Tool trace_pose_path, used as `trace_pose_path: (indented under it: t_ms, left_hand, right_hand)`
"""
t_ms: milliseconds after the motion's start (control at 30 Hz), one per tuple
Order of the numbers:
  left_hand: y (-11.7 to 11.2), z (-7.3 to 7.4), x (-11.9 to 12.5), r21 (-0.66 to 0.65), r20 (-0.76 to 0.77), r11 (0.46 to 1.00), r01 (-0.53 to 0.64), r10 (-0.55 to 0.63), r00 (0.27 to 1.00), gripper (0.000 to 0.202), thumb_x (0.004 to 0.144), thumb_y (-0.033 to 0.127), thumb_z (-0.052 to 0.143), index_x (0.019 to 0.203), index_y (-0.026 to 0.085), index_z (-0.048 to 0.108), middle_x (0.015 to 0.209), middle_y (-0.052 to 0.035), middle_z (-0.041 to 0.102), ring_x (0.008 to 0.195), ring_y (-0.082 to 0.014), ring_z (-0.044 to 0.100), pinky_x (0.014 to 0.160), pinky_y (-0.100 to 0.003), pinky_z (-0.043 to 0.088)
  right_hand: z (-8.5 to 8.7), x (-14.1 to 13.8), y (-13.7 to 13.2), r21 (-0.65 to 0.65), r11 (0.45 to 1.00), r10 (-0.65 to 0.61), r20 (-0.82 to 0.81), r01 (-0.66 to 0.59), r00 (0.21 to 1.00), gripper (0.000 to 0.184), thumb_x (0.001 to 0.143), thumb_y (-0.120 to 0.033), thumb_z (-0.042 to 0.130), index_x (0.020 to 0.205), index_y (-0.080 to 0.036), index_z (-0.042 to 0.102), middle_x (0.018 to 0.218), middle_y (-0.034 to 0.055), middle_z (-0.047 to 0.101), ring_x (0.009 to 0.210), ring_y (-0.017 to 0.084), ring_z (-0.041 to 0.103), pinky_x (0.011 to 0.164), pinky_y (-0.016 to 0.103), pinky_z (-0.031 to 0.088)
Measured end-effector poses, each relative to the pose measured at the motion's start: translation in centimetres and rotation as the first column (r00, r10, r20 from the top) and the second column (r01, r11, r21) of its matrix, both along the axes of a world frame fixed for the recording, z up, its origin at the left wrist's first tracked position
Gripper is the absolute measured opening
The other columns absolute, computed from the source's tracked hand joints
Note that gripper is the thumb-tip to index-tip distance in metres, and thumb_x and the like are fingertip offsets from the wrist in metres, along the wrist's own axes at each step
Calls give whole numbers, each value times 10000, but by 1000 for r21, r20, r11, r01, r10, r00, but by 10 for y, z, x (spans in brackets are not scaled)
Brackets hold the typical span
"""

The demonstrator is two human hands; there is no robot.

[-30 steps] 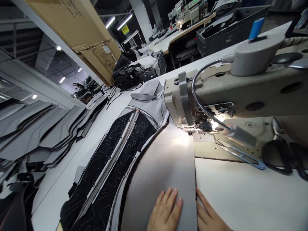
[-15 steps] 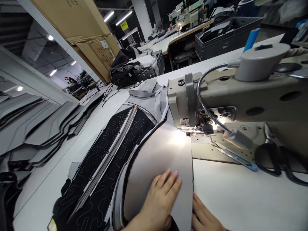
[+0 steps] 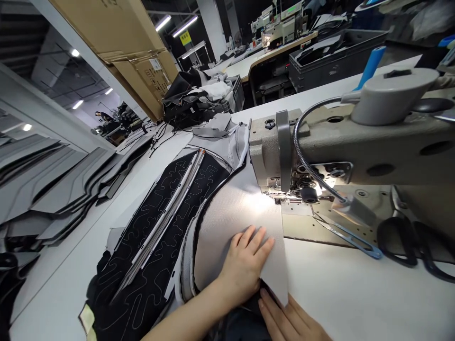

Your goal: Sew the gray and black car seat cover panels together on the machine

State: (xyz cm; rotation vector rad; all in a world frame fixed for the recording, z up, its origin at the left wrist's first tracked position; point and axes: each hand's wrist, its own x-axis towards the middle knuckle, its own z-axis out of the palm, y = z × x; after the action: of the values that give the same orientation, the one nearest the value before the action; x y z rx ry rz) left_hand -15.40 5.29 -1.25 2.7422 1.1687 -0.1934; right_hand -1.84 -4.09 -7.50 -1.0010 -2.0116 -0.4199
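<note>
A light grey fabric panel (image 3: 227, 208) with a dark edge lies under the head of a sewing machine (image 3: 270, 151), its lit needle area on the panel's right side. My left hand (image 3: 245, 265) rests flat on the panel, fingers spread and pointing at the machine. Close by at the lower right, my right hand (image 3: 287, 317) has its fingers stretched out at the panel's near corner. That corner lies over part of the fingers, with dark material beside them. Joined to the panel on the left is a black quilted piece (image 3: 152, 246) with wavy stitching.
Thread snips (image 3: 355, 237) and black-handled scissors (image 3: 408, 237) lie right of the needle. Stacked grey panels (image 3: 64, 184) cover the table's left side. Behind stand a crate of fabric (image 3: 209, 94), a cardboard sheet (image 3: 124, 52) and a grey bin (image 3: 334, 57).
The panel has advanced toward the machine, and its near corner now shows. My left hand has slid slightly forward with it. My right hand has moved left, to the corner.
</note>
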Motion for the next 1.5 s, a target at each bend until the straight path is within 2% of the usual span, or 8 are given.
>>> trace_pose_path:
  t_ms: [133, 300, 467, 567, 700, 933, 1167, 1500]
  left_hand:
    - [14, 2, 9, 28, 16, 1000, -3, 3, 1000, 696, 740, 197, 494, 1417, 253, 341, 1514, -60, 261, 1365, -271, 227, 1051, -449, 274]
    - [33, 2, 18, 109, 7, 994, 15, -16, 1000, 660, 749, 138, 480, 1393, 238, 374, 1484, -79, 313, 1345, -259, 264, 1038, -431, 303]
    - [49, -4, 22, 238, 16, 970, 55, -60, 998, 595, 771, 117, 489, 1357, 198, 421, 1440, -125, 371, 1301, -289, 334, 990, -442, 359]
    - [55, -6, 15, 315, 97, 926, 211, -252, 963, 469, 817, 136, 485, 1284, 174, 494, 1363, -126, 466, 1257, -254, 390, 975, -393, 372]
    - [57, -8, 2, 392, 170, 785, 479, -574, 801, 272, 942, 172, 395, 1137, 200, 583, 1170, -48, 620, 1092, -147, 502, 911, -286, 378]
    - [56, -13, 3, 446, 224, 827, 343, -474, 852, 224, 946, 209, 444, 1085, 248, 615, 1006, -25, 640, 890, -146, 515, 770, -302, 359]
    - [78, -19, 17, 456, 198, 844, 283, -406, 892, 220, 913, 194, 477, 1039, 279, 637, 976, -22, 600, 882, -157, 499, 748, -302, 353]
    - [120, -21, 20, 429, 198, 741, 517, -636, 746, 233, 943, 219, 445, 982, 253, 672, 963, -10, 656, 861, -147, 520, 799, -282, 386]
  right_hand:
    - [-2, 1, 4, 22, 1000, 8, -32, -8, 999, 370, 858, 6, 329, 852, -123, 676, 896, 52, 722, 862, 191, 674, 1101, 382, 284]
    - [-3, 7, 8, -37, 999, 18, -44, -19, 999, 341, 812, 13, 360, 879, -91, 677, 937, 96, 713, 944, 227, 654, 913, 322, 475]
    - [7, 14, 15, -114, 993, 24, -57, -31, 998, 307, 852, -80, 405, 990, -92, 678, 1024, 106, 698, 981, 224, 640, 848, 302, 516]
    - [10, 16, 18, -119, 992, 25, -71, -34, 997, 309, 834, -84, 421, 1006, -99, 678, 1041, 101, 695, 1004, 225, 631, 855, 303, 517]
    - [6, 14, 17, -94, 995, 12, -72, -18, 997, 325, 793, -60, 421, 984, -98, 681, 1032, 109, 696, 998, 237, 632, 855, 323, 516]
    - [3, 12, 17, -106, 994, -15, -94, 5, 995, 322, 824, -66, 406, 990, -114, 678, 1027, 84, 701, 999, 219, 629, 894, 322, 472]
    - [15, 25, 33, -207, 978, -46, -20, 41, 999, 346, 920, -177, 358, 1068, -102, 662, 1118, 95, 669, 1044, 217, 603, 929, 336, 406]
    - [17, 35, 56, -291, 952, -61, 124, 95, 990, 422, 904, -311, 400, 1145, -51, 627, 1241, 181, 583, 1174, 283, 515, 986, 401, 378]
